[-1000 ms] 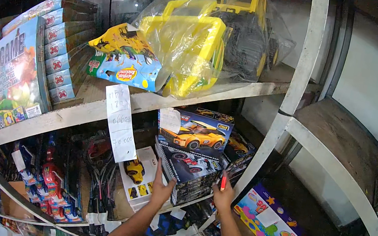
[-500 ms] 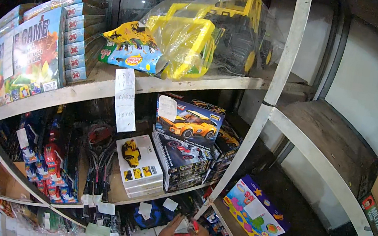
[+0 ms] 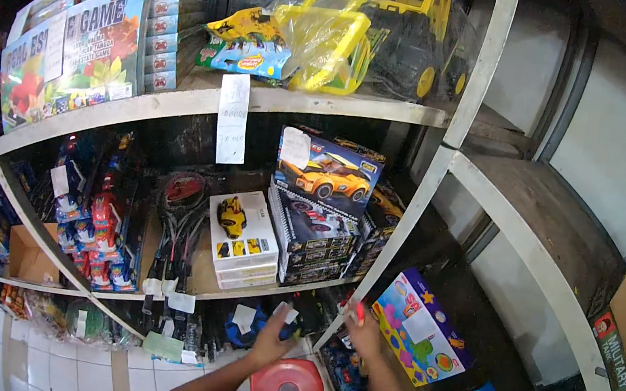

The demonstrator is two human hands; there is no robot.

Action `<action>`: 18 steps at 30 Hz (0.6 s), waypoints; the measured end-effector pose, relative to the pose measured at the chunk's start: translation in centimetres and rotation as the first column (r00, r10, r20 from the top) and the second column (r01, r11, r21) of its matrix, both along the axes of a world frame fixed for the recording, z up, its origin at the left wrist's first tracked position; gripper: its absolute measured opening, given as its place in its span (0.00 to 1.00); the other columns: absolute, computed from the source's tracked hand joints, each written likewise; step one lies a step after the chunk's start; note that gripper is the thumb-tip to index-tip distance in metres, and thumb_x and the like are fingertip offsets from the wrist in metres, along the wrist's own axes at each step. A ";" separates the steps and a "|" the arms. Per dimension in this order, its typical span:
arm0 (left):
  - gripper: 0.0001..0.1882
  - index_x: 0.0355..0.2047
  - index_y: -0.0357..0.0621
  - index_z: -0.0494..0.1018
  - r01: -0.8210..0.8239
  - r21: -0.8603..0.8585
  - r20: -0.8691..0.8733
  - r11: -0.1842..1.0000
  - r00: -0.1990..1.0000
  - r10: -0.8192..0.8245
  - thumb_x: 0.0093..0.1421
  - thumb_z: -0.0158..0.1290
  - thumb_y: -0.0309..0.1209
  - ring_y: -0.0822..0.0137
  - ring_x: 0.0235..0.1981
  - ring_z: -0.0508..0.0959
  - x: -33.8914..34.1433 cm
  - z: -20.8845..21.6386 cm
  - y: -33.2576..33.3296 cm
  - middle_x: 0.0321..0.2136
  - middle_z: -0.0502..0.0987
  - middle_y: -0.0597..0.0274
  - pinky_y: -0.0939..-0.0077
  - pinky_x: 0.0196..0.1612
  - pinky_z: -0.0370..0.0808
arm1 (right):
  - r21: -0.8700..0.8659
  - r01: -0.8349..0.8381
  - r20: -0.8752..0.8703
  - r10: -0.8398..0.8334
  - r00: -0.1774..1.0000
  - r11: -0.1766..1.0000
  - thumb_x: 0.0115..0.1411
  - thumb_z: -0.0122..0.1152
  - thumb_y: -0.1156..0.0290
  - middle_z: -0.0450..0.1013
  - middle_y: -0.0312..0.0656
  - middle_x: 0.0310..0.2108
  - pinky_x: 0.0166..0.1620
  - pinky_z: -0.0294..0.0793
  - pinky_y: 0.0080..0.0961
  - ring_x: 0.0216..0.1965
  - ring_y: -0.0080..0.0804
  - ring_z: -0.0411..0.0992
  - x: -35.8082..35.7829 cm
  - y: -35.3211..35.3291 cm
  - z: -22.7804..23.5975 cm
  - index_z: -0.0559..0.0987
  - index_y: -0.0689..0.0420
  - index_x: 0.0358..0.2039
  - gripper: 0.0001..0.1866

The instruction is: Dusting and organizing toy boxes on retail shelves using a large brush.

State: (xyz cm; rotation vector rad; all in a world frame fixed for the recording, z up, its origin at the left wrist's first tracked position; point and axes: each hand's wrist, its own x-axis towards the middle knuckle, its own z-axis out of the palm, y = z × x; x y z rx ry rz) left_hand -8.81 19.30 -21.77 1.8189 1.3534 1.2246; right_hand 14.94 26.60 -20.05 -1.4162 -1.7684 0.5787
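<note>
Both of my forearms reach up from the lower edge over the aisle. My right hand [image 3: 364, 338] is closed around a small red object [image 3: 360, 312], too small to name, beside the white shelf post [image 3: 397, 246]. My left hand [image 3: 275, 338] stands apart from it with the fingers stretched upward and blurred at the tips. No held thing shows in it. Just past those fingers is a white paper tag [image 3: 243, 318] by a dark blue item under the lower shelf. Below and between my arms is a red plastic stool top [image 3: 288, 388].
A yellow toy truck [image 3: 418, 24] in clear plastic and stacked board games [image 3: 98, 51] fill the upper shelf. Below are toy car boxes [image 3: 326, 177], a white box [image 3: 241, 233] and rackets [image 3: 180, 211]. Colourful boxes [image 3: 419, 327] stand on the right shelf.
My hands were close together at the red object; now they are apart, the left to the left, the right holding it farther right. The view has shifted, showing more floor and stool.
</note>
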 end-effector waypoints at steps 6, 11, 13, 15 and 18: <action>0.40 0.62 0.38 0.51 -0.213 -0.059 0.251 0.975 0.942 0.221 0.51 0.56 0.28 0.51 0.62 0.57 -6.3 4.0 9.0 0.60 0.58 0.44 0.68 0.63 0.52 | 0.108 0.147 -0.163 -0.129 0.978 0.983 0.52 0.62 0.63 0.69 0.53 0.49 0.53 0.65 0.32 0.51 0.46 0.68 -3.9 9.1 6.8 0.66 0.58 0.56 0.31; 0.37 0.63 0.38 0.50 -0.293 -0.007 0.240 0.956 0.928 0.286 0.56 0.52 0.34 0.54 0.62 0.57 -11.3 9.1 19.1 0.60 0.57 0.42 0.70 0.62 0.53 | 0.045 0.337 -0.337 -0.304 0.891 0.940 0.53 0.60 0.58 0.70 0.55 0.47 0.50 0.67 0.34 0.48 0.47 0.70 -5.9 16.5 10.2 0.66 0.57 0.56 0.32; 0.37 0.64 0.42 0.46 -0.251 -0.101 0.199 0.963 0.943 0.267 0.59 0.48 0.41 0.54 0.63 0.54 -12.1 10.8 23.1 0.63 0.52 0.46 0.68 0.62 0.52 | -0.012 0.351 -0.384 -0.328 0.863 0.936 0.52 0.62 0.60 0.73 0.49 0.42 0.47 0.68 0.32 0.42 0.42 0.72 -6.2 19.2 10.1 0.68 0.60 0.52 0.29; 0.39 0.64 0.43 0.46 -0.220 -0.104 0.215 0.970 0.947 0.237 0.60 0.47 0.47 0.57 0.62 0.57 -12.5 11.7 27.0 0.62 0.54 0.49 0.68 0.62 0.54 | -0.031 0.361 -0.438 -0.337 0.833 0.932 0.51 0.63 0.58 0.74 0.44 0.37 0.39 0.71 0.31 0.34 0.35 0.72 -5.4 23.5 7.5 0.70 0.60 0.48 0.27; 0.37 0.66 0.52 0.44 -0.284 -0.110 0.143 0.952 0.944 0.298 0.61 0.46 0.47 0.60 0.61 0.58 -18.1 8.2 35.2 0.62 0.54 0.54 0.67 0.61 0.54 | -0.348 0.275 -0.415 -0.411 0.812 0.896 0.51 0.64 0.54 0.72 0.41 0.33 0.30 0.72 0.29 0.30 0.31 0.70 -7.9 24.4 9.4 0.71 0.59 0.47 0.29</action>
